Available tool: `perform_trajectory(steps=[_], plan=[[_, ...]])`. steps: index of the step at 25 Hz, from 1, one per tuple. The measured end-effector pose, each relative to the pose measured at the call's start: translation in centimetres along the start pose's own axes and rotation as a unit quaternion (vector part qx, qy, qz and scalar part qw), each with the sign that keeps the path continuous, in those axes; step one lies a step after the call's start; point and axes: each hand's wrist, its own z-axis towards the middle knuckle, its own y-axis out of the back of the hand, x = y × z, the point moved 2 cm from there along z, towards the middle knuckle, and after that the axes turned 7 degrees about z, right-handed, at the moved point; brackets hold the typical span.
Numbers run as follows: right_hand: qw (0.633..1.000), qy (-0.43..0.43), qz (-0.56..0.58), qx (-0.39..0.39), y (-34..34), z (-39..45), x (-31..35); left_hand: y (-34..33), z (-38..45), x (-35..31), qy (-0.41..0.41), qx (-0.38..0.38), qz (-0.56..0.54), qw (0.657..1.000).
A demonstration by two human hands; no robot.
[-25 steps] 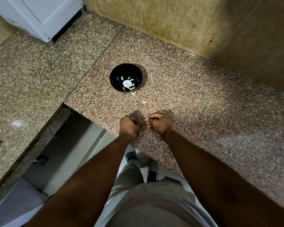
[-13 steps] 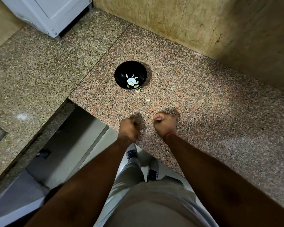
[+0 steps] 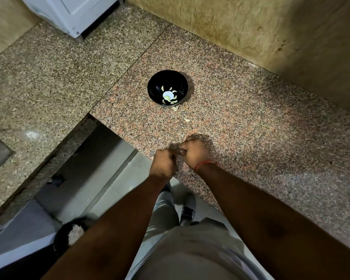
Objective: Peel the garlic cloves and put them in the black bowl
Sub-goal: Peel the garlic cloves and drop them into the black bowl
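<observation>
Two fists, ours, meet over the near edge of the granite counter (image 3: pixel 251 122): the left hand (image 3: pixel 163 163) and the right hand (image 3: pixel 194 152) are both curled tight, knuckles almost touching, and whatever they pinch between them is hidden, so we cannot tell whether a clove sits there. A red thread (image 3: pixel 205 163) circles the right wrist.

Farther back on the counter, well apart from our hands and nearer the wall, stands the black bowl (image 3: pixel 156 89), with pale peeled garlic cloves (image 3: pixel 175 96) lying round a white spot at its bottom. One pale scrap (image 3: pixel 175 108) lies just beside the bowl's near rim, and another (image 3: pixel 187 119) rests on the bare stone between the bowl and our hands. Nothing stands in that stretch besides these two bits.

At the counter's far left corner we see a white appliance (image 3: pixel 73 11). Below the counter edge, on the floor, sits a dark round container (image 3: pixel 69 235) holding something pale.

Half a second ago our fists were parted; they have now closed together again, as they were a second ago.
</observation>
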Motion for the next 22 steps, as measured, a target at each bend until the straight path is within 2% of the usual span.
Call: perform_trajectory(steps=[3,7,9,11,14,15,17,18,22], plan=[[0.999,-0.033,-0.024,-0.006,-0.5,0.0,0.2,0.2,-0.2,-0.1,0.014,-0.015,-0.038,0.999],[0.993,-0.005,-0.119,0.004,-1.6,-0.9,0.7,0.5,-1.5,0.4,0.024,-0.065,-0.083,0.994],[0.992,-0.015,-0.122,0.021,-2.3,-1.4,0.9,0.4,-2.7,1.0,0.06,-0.076,-0.17,0.981],[0.998,-0.013,-0.053,0.011,-3.2,-1.8,1.6,0.0,-4.0,1.9,0.15,-0.062,-0.298,0.941],[0.986,-0.04,0.162,0.014,-5.6,-2.5,4.1,-0.3,-6.5,4.7,0.252,-0.078,-0.419,0.869],[0.964,-0.083,0.25,0.041,-6.8,-2.7,5.2,-0.3,-7.5,5.9,0.272,-0.085,-0.438,0.853],[0.894,-0.152,0.411,0.095,-9.6,-2.9,7.7,-0.4,-10.1,9.0,0.301,-0.106,-0.449,0.835],[0.87,-0.158,0.452,0.115,-11.0,-2.8,8.8,-0.4,-11.5,10.5,0.314,-0.12,-0.452,0.827],[0.851,-0.127,0.469,0.201,-17.7,-4.6,17.0,-1.3,-18.9,19.4,0.373,-0.196,-0.477,0.771]])
